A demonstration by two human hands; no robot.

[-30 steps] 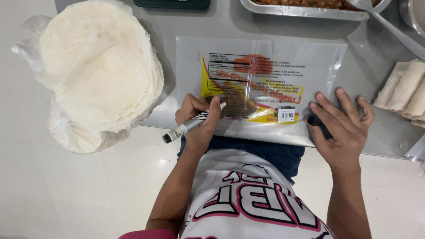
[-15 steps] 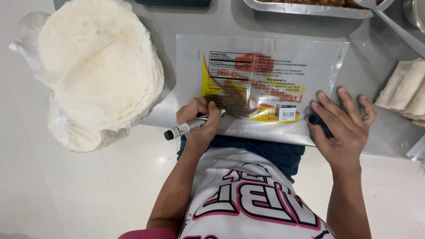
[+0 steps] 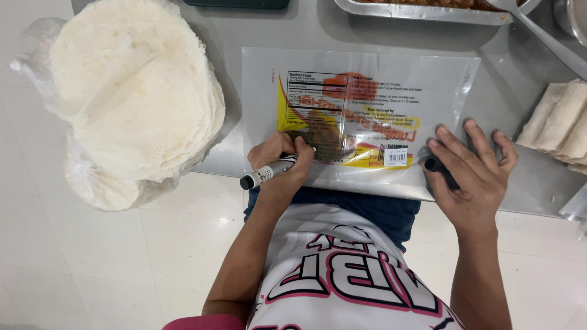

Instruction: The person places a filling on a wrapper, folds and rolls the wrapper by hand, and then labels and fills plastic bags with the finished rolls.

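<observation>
A clear plastic food bag (image 3: pixel 367 73) with a yellow and red printed label lies flat on the steel table (image 3: pixel 520 61). My left hand (image 3: pixel 278 157) grips a black and white marker (image 3: pixel 267 173), its tip pressed on the bag's lower left part. My right hand (image 3: pixel 480 177) lies spread on the bag's lower right corner and pins it down. A black marker cap (image 3: pixel 435 165) sits under the thumb side of that hand.
A tall stack of round white wrappers (image 3: pixel 134 91) in loose plastic overhangs the table's left end. Rolled white wraps (image 3: pixel 559 119) lie at the right edge. A foil tray of filling (image 3: pixel 428 9) and a metal utensil handle (image 3: pixel 553 46) are at the back.
My left hand and the marker have shifted slightly to the right on the bag. My right hand stays in the same place.
</observation>
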